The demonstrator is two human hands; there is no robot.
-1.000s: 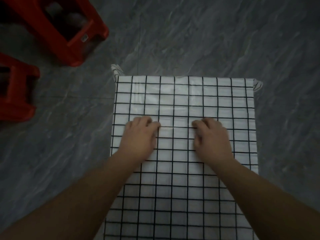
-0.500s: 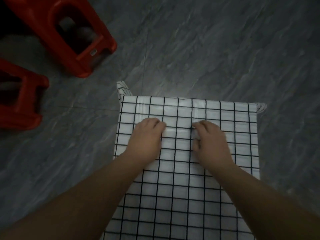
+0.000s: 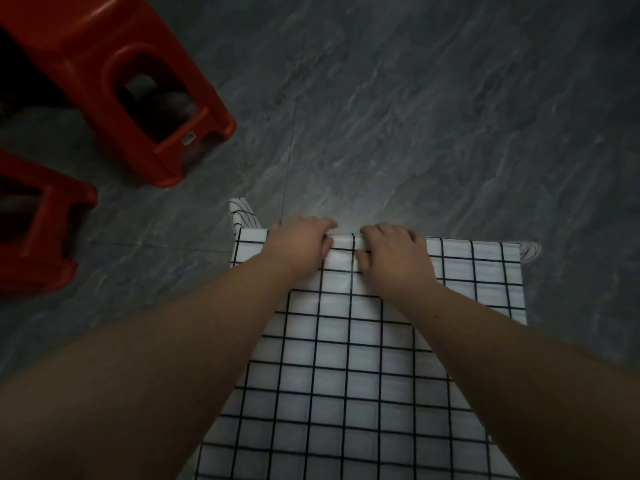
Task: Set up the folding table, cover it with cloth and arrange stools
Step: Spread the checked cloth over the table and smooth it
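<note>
You are curling your left hand [image 3: 298,244] and right hand [image 3: 391,258] over the far edge of the cloth [image 3: 346,358], seemingly pinching it to draw it smooth.

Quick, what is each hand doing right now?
The left hand grips the checked cloth at its far edge.
The right hand grips that same edge.

A white cloth printed with a black grid [image 3: 346,375] lies spread flat and smooth, its square-lined pattern running straight to a far edge that folds downward. At the two far corners, loose gathered cloth juts out. Off to the far left, well apart from the cloth, stand two glossy red plastic stools on the floor. The farther red stool [image 3: 104,64] shows an arched side opening and a small label on its lower bar. The nearer red stool [image 3: 45,237] is partly cut off from view.
</note>
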